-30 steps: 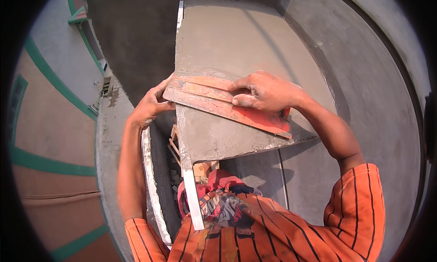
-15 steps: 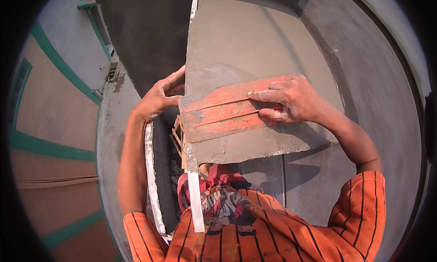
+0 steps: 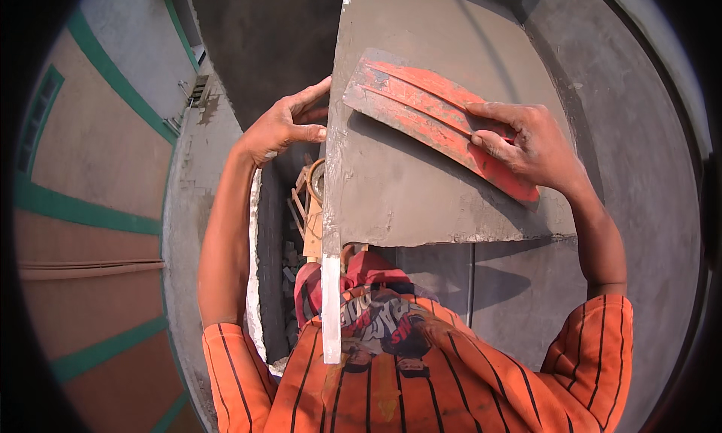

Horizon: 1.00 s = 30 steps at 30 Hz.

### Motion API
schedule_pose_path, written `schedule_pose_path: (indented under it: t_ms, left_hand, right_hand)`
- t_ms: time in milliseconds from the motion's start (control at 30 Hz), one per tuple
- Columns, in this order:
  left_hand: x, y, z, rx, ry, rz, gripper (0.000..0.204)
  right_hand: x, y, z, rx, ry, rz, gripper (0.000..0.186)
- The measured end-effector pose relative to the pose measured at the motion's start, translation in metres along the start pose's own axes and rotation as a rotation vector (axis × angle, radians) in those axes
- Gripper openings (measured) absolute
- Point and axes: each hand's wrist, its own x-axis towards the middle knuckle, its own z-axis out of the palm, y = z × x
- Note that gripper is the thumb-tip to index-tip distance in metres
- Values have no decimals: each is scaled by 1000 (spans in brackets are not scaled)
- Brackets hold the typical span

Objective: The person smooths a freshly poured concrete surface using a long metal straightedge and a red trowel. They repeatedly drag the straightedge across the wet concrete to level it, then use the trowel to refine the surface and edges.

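Note:
My right hand [image 3: 530, 139] grips an orange-red plastic float [image 3: 432, 117] smeared with grey mortar, tilted over the smoothed grey plaster slab [image 3: 414, 27]. My left hand [image 3: 289, 124] has its thumb and fingertips on the slab's left edge, holding the long straight strip [image 3: 331, 305] that runs along it and hangs below the slab as a pale bar. Part of that hand's fingers is hidden behind the edge.
A grey plastered wall [image 3: 639, 207] curves along the right. On the left is a building wall [image 3: 98, 192] with green bands and pipes. Below the slab's left side are a wooden frame [image 3: 312, 230] with a round container and rubble. My orange striped shirt fills the bottom.
My right hand has moved the float up and right, turning it to a steeper diagonal. My left hand has shifted higher along the edge, and the view has shifted slightly.

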Motion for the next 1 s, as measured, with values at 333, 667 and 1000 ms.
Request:
schedule_pose_path:
  t_ms: [333,667,1000]
  left_hand:
    - [10,0,-4,-8,-59,-82,90]
    - [20,-24,-12,-84,-53,81,93]
    - [24,-22,-5,8,-10,60,89]
  right_hand:
    - [40,-9,36,-321,6,-27,34]
    - [-6,-80,32,-271,-130,-251,31]
    - [34,-8,20,-437,130,35,29]
